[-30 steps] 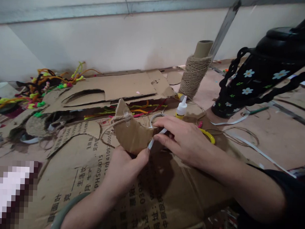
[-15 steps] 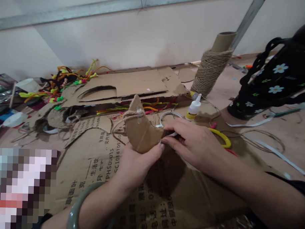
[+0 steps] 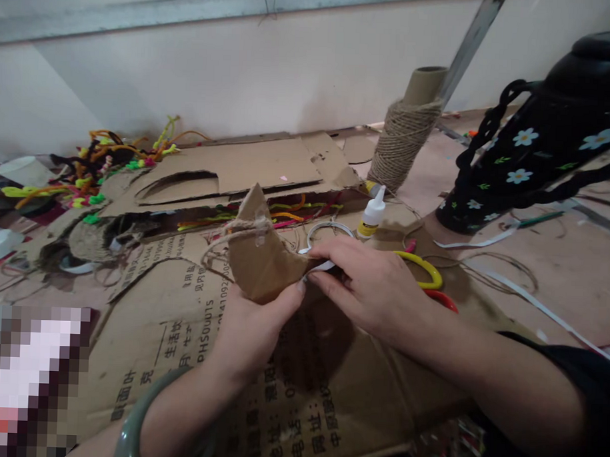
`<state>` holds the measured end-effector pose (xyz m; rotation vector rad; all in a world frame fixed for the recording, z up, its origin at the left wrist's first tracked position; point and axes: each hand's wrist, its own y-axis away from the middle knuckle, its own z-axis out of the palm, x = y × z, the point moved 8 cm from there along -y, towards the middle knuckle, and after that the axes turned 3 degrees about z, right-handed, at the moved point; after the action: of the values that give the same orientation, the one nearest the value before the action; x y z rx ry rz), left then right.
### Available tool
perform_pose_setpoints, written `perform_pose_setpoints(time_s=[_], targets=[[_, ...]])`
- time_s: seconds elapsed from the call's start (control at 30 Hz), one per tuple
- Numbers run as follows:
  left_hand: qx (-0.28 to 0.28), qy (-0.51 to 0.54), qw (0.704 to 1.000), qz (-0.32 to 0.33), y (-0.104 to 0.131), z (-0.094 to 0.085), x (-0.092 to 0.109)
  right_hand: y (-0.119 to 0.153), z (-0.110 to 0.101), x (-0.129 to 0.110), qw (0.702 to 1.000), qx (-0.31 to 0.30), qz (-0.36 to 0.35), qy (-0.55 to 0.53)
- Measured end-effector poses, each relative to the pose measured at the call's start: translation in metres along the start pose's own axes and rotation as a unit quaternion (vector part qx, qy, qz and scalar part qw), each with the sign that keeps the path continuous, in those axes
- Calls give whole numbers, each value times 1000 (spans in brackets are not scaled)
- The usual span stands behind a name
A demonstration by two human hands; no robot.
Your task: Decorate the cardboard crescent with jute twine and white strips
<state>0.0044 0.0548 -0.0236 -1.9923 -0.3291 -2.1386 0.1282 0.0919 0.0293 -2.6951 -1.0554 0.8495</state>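
A crescent-shaped cardboard cutout [image 3: 266,270] is held up in front of me, with twine [image 3: 235,227] around its upper part and a clear shiny patch there. My left hand [image 3: 251,330] grips its lower edge, thumb on the near side. At the crescent's right tip, my right hand [image 3: 370,281] pinches the point together with a narrow white strip [image 3: 326,265]. A white loop [image 3: 330,225] rises just behind those fingers. Beyond the right hand stands a small white glue bottle [image 3: 371,216] with a yellow label.
Printed cardboard [image 3: 146,329] lies under my hands. Yellow and red loop handles [image 3: 430,278] are at the right. Behind stand a twine spool [image 3: 402,142] and a black flowered bottle [image 3: 512,149]. Cut cardboard [image 3: 257,160] and colourful pipe cleaners [image 3: 107,151] lie at the back and left.
The whole view has shifted, so everything sits slightly farther left. Both hands keep the same hold on the cardboard crescent, which tilts a little differently.
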Motion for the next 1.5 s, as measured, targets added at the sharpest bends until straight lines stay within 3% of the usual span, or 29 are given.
perform_pose_setpoints(time_s=[0.2, 0.5, 0.73, 1.13, 1.3, 1.5], targets=[[-4, 0, 1000, 13, 0, 0, 4, 3, -7, -4, 998, 33, -38, -23], [-31, 73, 996, -30, 4, 6, 0, 1, -6, -1, 998, 37, -35, -23], [-25, -20, 998, -55, 3, 3, -1, 0, -4, 4, 1000, 8, -8, -17], [-9, -22, 998, -57, 5, 2, -2, -3, -2, 7, 999, 8, -6, -31], [-22, -5, 999, -40, 0, 2, -4, -1, -8, 5, 997, 59, -35, -31], [7, 4, 1000, -7, -6, -4, 3, 3, -21, -1, 983, 142, -108, -46]])
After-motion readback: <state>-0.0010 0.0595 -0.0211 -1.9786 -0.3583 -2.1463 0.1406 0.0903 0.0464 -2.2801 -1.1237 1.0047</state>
